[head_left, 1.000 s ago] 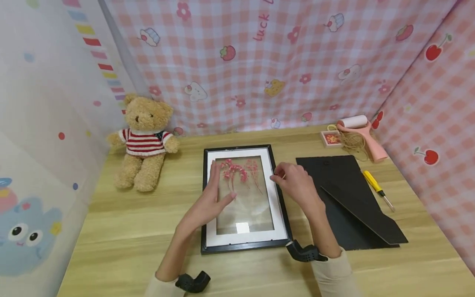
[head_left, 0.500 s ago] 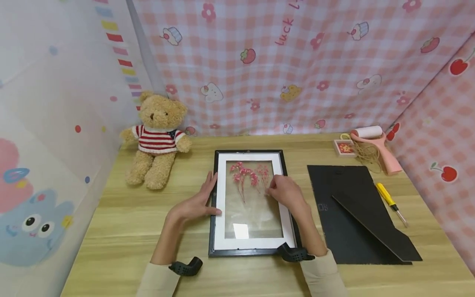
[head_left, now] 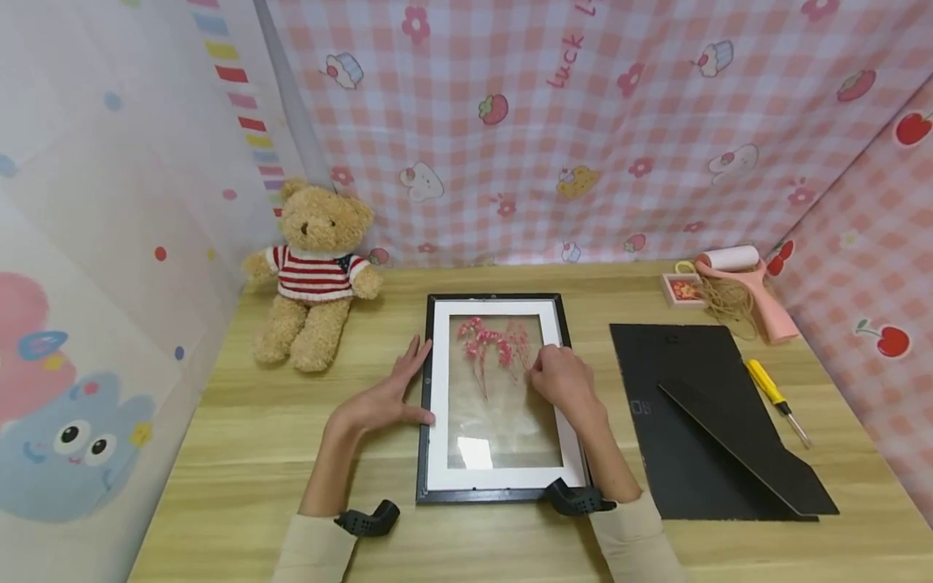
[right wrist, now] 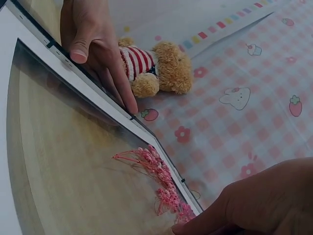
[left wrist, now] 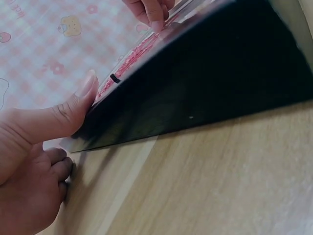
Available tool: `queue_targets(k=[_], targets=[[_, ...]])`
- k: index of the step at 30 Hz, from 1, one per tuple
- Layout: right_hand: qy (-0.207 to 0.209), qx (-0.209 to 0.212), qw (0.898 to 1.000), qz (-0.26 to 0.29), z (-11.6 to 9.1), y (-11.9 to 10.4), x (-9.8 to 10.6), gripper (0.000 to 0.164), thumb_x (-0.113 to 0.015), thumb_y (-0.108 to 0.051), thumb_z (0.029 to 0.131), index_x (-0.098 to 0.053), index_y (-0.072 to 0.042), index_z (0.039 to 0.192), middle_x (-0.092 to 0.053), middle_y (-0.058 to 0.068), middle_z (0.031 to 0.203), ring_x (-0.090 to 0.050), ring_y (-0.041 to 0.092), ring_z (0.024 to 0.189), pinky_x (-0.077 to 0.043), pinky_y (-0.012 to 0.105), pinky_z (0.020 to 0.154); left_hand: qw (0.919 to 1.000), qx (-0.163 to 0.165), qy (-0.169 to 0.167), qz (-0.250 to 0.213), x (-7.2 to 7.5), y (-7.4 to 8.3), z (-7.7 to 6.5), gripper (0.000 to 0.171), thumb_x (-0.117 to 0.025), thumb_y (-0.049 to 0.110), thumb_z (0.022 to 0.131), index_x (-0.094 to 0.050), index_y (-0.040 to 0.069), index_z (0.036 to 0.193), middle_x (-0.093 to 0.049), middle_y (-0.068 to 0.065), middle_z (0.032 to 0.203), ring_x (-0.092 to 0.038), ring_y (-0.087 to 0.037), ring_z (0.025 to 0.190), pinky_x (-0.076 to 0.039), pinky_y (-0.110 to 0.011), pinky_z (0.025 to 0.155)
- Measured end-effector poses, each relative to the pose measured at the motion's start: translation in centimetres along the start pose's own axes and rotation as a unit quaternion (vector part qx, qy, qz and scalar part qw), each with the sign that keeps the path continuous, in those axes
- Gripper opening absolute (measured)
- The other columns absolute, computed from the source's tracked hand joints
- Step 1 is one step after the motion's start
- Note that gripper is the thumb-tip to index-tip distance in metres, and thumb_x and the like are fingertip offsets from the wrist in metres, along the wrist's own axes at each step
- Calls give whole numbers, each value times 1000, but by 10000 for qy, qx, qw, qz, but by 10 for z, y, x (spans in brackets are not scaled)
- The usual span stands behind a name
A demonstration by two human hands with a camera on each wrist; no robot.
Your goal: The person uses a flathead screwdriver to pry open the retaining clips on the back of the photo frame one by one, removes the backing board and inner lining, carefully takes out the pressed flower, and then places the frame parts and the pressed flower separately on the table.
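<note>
A black picture frame (head_left: 422,453) with a white mat (head_left: 496,479) lies flat on the table, its clear pane showing the wood below. Pink dried flowers (head_left: 488,344) lie on the pane's upper part. My left hand (head_left: 379,405) rests at the frame's left side, thumb over the edge and fingers stretched along the outside. With bent fingertips my right hand (head_left: 564,379) pinches the stem of the right-hand flower sprig (head_left: 519,340), low over the pane. The right wrist view shows the flowers (right wrist: 161,178) beside that thumb, the rest of the fingers out of sight.
Right of the frame lies a black backing board (head_left: 656,437) with its stand leg raised. Beyond it are a yellow-handled screwdriver (head_left: 768,389), twine (head_left: 729,304), a small box (head_left: 683,290) and a pink lint roller (head_left: 768,308). A teddy bear (head_left: 313,275) sits back left.
My left hand has moved off the pane to the frame's left edge. My right hand has gone from the right edge inward to the sprig. The head view has swung slightly left.
</note>
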State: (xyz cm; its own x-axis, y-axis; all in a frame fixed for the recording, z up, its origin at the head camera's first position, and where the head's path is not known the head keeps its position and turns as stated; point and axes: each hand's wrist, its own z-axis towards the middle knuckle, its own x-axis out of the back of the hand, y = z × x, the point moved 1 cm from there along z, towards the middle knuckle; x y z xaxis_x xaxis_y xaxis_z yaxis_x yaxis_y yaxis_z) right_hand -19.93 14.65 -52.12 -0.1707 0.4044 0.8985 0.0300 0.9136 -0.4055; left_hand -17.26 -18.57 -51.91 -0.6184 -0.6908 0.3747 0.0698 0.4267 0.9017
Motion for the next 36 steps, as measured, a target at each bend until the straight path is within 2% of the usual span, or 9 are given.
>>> queue_targets(k=[4, 11, 16, 21, 23, 26, 30, 33, 36], targets=[[-52, -110, 9999, 48, -11, -14, 15, 26, -77, -15, 95, -70, -11, 70, -68, 6, 75, -58, 21, 65, -48, 41, 57, 9999, 106, 62, 4, 0, -14, 6, 134, -94, 55, 80, -1, 43, 176, 26, 4, 182, 22, -45, 166, 6, -71, 132], [18, -177, 9998, 66, 6, 9, -9, 26, -79, -20, 96, -74, -13, 71, -68, 5, 74, -59, 22, 66, -46, 40, 54, 10000, 5, 23, 29, 0, -25, 13, 133, -93, 59, 80, -1, 48, 175, 24, 5, 182, 21, -47, 166, 5, -73, 131], [62, -205, 9998, 3, 11, 13, -17, 29, -79, -19, 95, -72, -16, 67, -69, 3, 74, -60, 21, 66, -45, 39, 53, 9999, 124, 19, -21, 1, -29, 13, 133, -94, 60, 79, -1, 51, 174, 25, 9, 182, 22, -42, 166, 5, -71, 133], [-45, -222, 9995, 208, 2, -1, 0, 23, -74, -15, 94, -73, -12, 71, -70, 6, 76, -60, 21, 68, -48, 40, 56, 9999, 112, 51, 24, 2, -34, 14, 133, -94, 59, 79, -1, 52, 174, 25, 10, 181, 22, -43, 166, 5, -72, 132], [-45, -98, 9985, 529, -2, -3, 7, 22, -74, -16, 93, -72, -11, 73, -67, 5, 75, -58, 20, 66, -47, 38, 56, 9999, 114, 67, 40, 3, -35, 15, 132, -94, 59, 79, -1, 54, 173, 25, 12, 181, 22, -43, 166, 5, -72, 132], [-184, 111, 9909, 1326, -12, -9, 25, 19, -75, -13, 95, -73, -6, 77, -67, 7, 76, -55, 19, 68, -43, 33, 58, 9999, 111, 91, 58, 5, -35, 16, 132, -94, 58, 79, -1, 54, 173, 25, 12, 181, 22, -43, 166, 5, -72, 132], [-593, 25, 9690, 2396, -24, -15, 50, 13, -73, -7, 99, -76, 3, 91, -73, 12, 90, -55, 19, 79, -44, 30, 68, 9999, 100, 98, 58, 5, -34, 15, 131, -94, 56, 80, -1, 54, 173, 24, 11, 182, 22, -43, 166, 5, -73, 132], [-737, -7, 9569, 2809, -27, -7, 57, 15, -68, -5, 103, -76, 7, 101, -74, 15, 100, -55, 19, 84, -46, 31, 74, 9999, 100, 95, 46, 3, -31, 13, 132, -94, 57, 80, -2, 53, 174, 23, 10, 182, 21, -44, 167, 5, -72, 132], [-813, -10, 9505, 2999, -28, 5, 64, 18, -65, -5, 105, -75, 9, 107, -72, 13, 101, -54, 19, 86, -47, 33, 75, 9999, 81, 59, 18, 1, -28, 11, 133, -93, 60, 79, -2, 49, 175, 23, 7, 183, 21, -45, 166, 5, -72, 132]])
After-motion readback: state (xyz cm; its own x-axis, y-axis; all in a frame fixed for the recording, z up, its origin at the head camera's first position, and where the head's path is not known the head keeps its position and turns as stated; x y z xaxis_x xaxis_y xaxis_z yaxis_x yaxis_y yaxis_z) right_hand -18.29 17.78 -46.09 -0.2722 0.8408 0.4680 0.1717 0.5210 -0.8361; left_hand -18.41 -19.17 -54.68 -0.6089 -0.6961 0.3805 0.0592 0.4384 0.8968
